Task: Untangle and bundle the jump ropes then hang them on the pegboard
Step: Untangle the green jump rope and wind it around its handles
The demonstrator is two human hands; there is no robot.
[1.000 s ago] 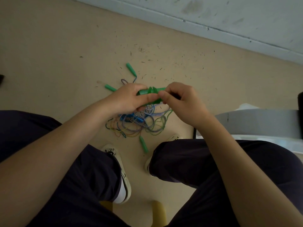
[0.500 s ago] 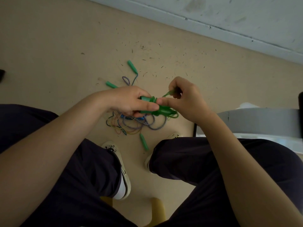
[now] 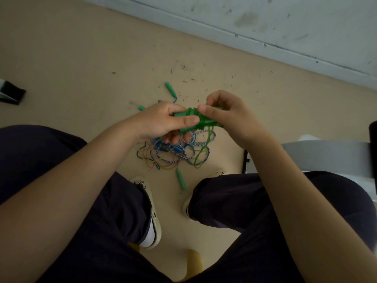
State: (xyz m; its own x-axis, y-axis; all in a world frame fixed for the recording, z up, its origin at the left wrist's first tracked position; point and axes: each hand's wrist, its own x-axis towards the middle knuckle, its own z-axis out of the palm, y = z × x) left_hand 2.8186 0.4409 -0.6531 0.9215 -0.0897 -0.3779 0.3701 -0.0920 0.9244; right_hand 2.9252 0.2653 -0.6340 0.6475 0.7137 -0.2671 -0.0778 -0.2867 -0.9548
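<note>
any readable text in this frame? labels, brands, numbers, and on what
None readable.
Green handles held by the left hand and right hand: no print visible.
Loose green handle on the floor: plain.
Shoe: no legible mark.
Dark object at the left edge: no text resolves.
Wall: smudges only.

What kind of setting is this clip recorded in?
Probably an indoor room, maybe a storage or activity space: a bare beige floor strewn with small debris, a scuffed pale wall, and a tangled jump ropes pile at a seated person's feet.
</note>
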